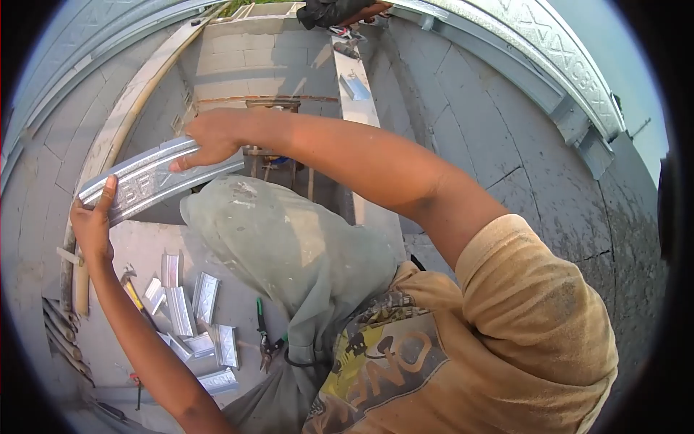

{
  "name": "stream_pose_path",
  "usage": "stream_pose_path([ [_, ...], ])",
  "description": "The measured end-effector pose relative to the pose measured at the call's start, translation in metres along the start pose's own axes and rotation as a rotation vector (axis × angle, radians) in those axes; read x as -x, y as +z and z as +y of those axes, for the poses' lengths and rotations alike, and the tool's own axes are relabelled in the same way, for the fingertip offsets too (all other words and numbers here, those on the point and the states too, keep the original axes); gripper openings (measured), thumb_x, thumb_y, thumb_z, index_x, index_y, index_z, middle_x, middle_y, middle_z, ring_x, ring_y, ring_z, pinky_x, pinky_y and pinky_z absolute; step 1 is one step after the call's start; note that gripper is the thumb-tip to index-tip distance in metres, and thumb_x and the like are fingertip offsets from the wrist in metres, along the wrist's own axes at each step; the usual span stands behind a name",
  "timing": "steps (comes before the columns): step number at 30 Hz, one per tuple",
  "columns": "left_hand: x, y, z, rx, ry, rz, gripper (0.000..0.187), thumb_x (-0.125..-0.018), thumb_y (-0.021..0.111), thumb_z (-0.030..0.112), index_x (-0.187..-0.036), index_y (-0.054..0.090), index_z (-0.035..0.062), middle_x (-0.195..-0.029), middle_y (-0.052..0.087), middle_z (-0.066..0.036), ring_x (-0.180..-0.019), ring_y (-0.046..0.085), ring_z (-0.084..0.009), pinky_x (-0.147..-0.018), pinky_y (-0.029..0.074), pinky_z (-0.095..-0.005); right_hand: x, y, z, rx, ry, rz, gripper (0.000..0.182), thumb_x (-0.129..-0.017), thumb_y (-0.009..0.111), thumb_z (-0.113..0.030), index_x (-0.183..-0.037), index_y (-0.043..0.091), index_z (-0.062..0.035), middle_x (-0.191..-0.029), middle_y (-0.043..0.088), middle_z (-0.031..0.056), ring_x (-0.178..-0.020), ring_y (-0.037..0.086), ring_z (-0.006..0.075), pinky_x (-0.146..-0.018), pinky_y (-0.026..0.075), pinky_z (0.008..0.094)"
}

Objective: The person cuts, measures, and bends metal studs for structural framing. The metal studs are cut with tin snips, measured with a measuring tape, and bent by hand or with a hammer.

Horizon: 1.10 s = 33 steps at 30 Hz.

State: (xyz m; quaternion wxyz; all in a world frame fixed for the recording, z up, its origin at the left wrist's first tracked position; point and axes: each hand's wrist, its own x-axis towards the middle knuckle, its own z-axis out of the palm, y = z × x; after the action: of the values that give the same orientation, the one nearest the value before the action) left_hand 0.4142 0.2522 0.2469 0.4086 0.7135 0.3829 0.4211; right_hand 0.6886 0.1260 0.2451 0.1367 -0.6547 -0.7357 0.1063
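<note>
A length of shiny galvanized steel channel (148, 184) with embossed letters slants up to the right in front of my knee. My left hand (92, 220) grips its left end, thumb on the embossed face and fingers behind. Near the other end, my right hand (213, 137) is closed over the upper edge with its thumb against the face; its fingers are partly hidden. Below the channel, several short cut pieces of the same metal (181, 311) lie scattered on a pale board (137, 249). Green-handled snips (264, 340) rest beside my leg, and a hammer with a yellow handle (136, 295) lies near my left forearm.
Grey block walls (470, 116) rise on both sides. A narrow plank (359, 108) runs away from me, bearing a small metal piece (355, 87). Long embossed metal beams (535, 50) cross overhead at right. Another person (340, 13) is at the far end.
</note>
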Motion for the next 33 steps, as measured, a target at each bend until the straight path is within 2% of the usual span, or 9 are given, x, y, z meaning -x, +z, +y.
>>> stream_pose_path([
  [11,0.009,-0.001,0.013,-0.141,0.127,-0.004,0.062,-0.076,0.084,0.040,-0.110,0.065,-0.0070,-0.100,0.069,-0.016,-0.091,0.064,-0.0221,-0.087,0.049,-0.0323,0.032,0.008,-0.020,0.035,0.117,0.145,0.083,-0.078,0.060,-0.076,-0.107,0.066,0.0018,-0.093,0.069,0.0246,-0.091,0.067,0.0416,-0.082,0.053,0.0474],
  [16,0.029,0.014,0.073,-0.339,0.541,-0.210,0.044,-0.088,0.075,0.033,-0.112,0.065,-0.0028,-0.098,0.070,-0.012,-0.090,0.064,-0.0197,-0.084,0.049,-0.0328,0.078,0.005,-0.002,-0.176,0.210,0.385,0.082,-0.069,0.075,-0.071,-0.100,0.063,0.0049,-0.089,0.067,0.0259,-0.089,0.067,0.0402,-0.081,0.052,0.0459],
  [17,0.040,0.022,0.086,-0.334,0.502,-0.216,0.051,-0.085,0.078,0.038,-0.115,0.066,-0.0019,-0.098,0.070,-0.017,-0.092,0.066,-0.0246,-0.086,0.051,-0.0352,0.097,0.000,0.003,-0.314,0.241,0.364,0.099,-0.064,0.082,-0.066,-0.124,0.052,0.0074,-0.106,0.065,0.0294,-0.098,0.065,0.0413,-0.087,0.052,0.0452],
  [19,0.042,0.027,0.075,-0.360,0.492,-0.120,0.054,-0.086,0.077,0.039,-0.118,0.065,-0.0015,-0.101,0.069,-0.017,-0.094,0.066,-0.0251,-0.086,0.051,-0.0361,0.141,0.005,0.021,0.072,0.235,0.498,0.124,-0.067,0.081,-0.064,-0.147,0.021,0.0084,-0.122,0.058,0.0328,-0.109,0.062,0.0448,-0.093,0.050,0.0467],
  [21,0.039,0.034,0.067,-0.429,0.490,0.066,0.058,-0.087,0.075,0.043,-0.124,0.063,-0.0005,-0.109,0.067,-0.018,-0.098,0.067,-0.0262,-0.088,0.052,-0.0378,0.194,-0.013,0.027,-0.004,0.503,0.487,0.131,-0.074,0.080,-0.056,-0.151,-0.006,0.0071,-0.131,0.052,0.0332,-0.114,0.059,0.0455,-0.096,0.050,0.0469],
  [23,0.028,0.028,0.060,-0.377,0.463,0.047,0.059,-0.087,0.074,0.043,-0.124,0.063,-0.0008,-0.109,0.067,-0.018,-0.098,0.067,-0.0266,-0.088,0.052,-0.0382,0.250,-0.034,0.032,-0.175,0.796,0.601,0.123,-0.080,0.079,-0.045,-0.150,-0.008,0.0084,-0.128,0.055,0.0324,-0.112,0.062,0.0416,-0.094,0.051,0.0447],
  [26,0.009,0.019,0.044,-0.435,0.437,0.091,0.056,-0.090,0.071,0.042,-0.124,0.063,-0.0012,-0.106,0.068,-0.018,-0.098,0.066,-0.0263,-0.088,0.051,-0.0385,0.343,-0.064,0.065,-0.098,1.029,0.919,0.113,-0.082,0.076,-0.038,-0.148,0.001,0.0142,-0.117,0.062,0.0319,-0.099,0.068,0.0368,-0.088,0.053,0.0405],
  [30,-0.012,0.008,0.018,-0.388,0.406,0.109,0.061,-0.091,0.070,0.043,-0.124,0.060,-0.0064,-0.106,0.069,-0.019,-0.098,0.067,-0.0262,-0.089,0.049,-0.0361,0.446,-0.136,0.043,0.432,1.419,0.433,0.108,-0.081,0.073,-0.038,-0.142,0.009,0.0227,-0.098,0.069,0.0291,-0.097,0.069,0.0380,-0.084,0.054,0.0380],
  [33,-0.035,-0.006,-0.010,-0.610,0.474,0.226,0.065,-0.090,0.069,0.045,-0.128,0.058,-0.0072,-0.109,0.068,-0.022,-0.100,0.066,-0.0302,-0.092,0.048,-0.0370,0.465,-0.175,0.018,0.457,1.505,0.679,0.108,-0.080,0.075,-0.040,-0.139,0.012,0.0246,-0.094,0.070,0.0281,-0.091,0.069,0.0396,-0.082,0.054,0.0412],
])
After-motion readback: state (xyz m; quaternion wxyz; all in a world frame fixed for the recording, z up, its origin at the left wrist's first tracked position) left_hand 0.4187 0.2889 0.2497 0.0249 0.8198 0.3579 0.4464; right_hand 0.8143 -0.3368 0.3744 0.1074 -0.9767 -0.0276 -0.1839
